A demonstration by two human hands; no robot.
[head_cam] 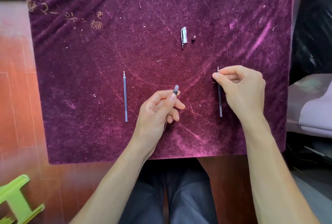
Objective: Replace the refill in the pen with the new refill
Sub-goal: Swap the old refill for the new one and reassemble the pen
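Left hand (158,109) grips barrel (176,90); right hand (240,87) pinches a refill (219,101), probably the old one. Next: the refill (125,96) left of my left hand.

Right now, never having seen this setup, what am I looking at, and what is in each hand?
No machine here: a person's two bare hands, seen from a camera on their head that looks down at a purple velvet cloth. The left hand holds the pen barrel, its open end pointing away. The right hand pinches one refill near its tip. A second refill lies free at the left. Farther off lie the clear cap and a small dark piece, perhaps the pen's tip.
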